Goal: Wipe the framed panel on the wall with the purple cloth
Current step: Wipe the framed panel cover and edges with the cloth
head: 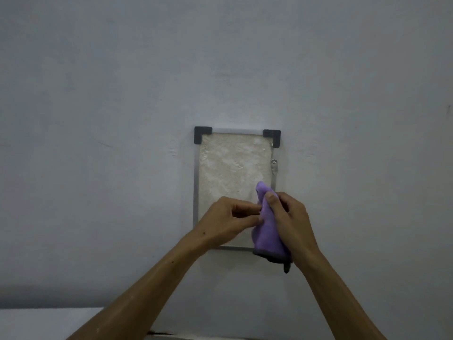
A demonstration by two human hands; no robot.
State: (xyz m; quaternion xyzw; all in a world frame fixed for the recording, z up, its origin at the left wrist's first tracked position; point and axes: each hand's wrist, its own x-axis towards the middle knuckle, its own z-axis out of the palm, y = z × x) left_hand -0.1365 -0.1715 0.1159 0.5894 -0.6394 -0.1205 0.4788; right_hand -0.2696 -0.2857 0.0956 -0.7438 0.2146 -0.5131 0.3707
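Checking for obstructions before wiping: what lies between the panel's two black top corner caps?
Head view: only the thin pale top frame strip runs between the left cap and right cap.

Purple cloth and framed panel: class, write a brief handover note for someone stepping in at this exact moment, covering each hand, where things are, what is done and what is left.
Right hand: grips the bunched purple cloth, held in front of the panel's lower right corner.
Left hand: fingertips pinch the cloth's left edge, as if adjusting the fold.
Framed panel: fixed on the wall, dark corner pieces on top, its surface looks mottled and chalky.
Done: cloth in hand at the panel.
Left: cannot tell how much has been wiped; finish gathering the cloth, then wipe the whole face.
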